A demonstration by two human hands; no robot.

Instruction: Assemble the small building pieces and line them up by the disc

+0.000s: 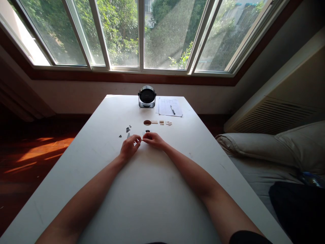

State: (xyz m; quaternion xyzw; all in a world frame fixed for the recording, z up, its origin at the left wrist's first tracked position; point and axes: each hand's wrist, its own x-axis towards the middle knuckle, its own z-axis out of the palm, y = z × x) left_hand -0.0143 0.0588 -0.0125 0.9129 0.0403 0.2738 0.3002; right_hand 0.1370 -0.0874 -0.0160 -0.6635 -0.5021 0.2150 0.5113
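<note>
My left hand and my right hand meet above the white table, fingertips pinched together. Between them is a tiny pale piece, too small to name. Just beyond my right hand lies a small round object, partly hidden by the fingers. Small dark grey parts are scattered past my left hand, and a single one lies farther left. Farther back are a brown oval disc and a row of small copper-coloured pieces, with more pale pieces to the right.
A round black device on a silver stand stands at the table's far edge. Beside it lie printed sheets with a pen on top. A beige cushioned seat is on the right. Windows line the wall ahead.
</note>
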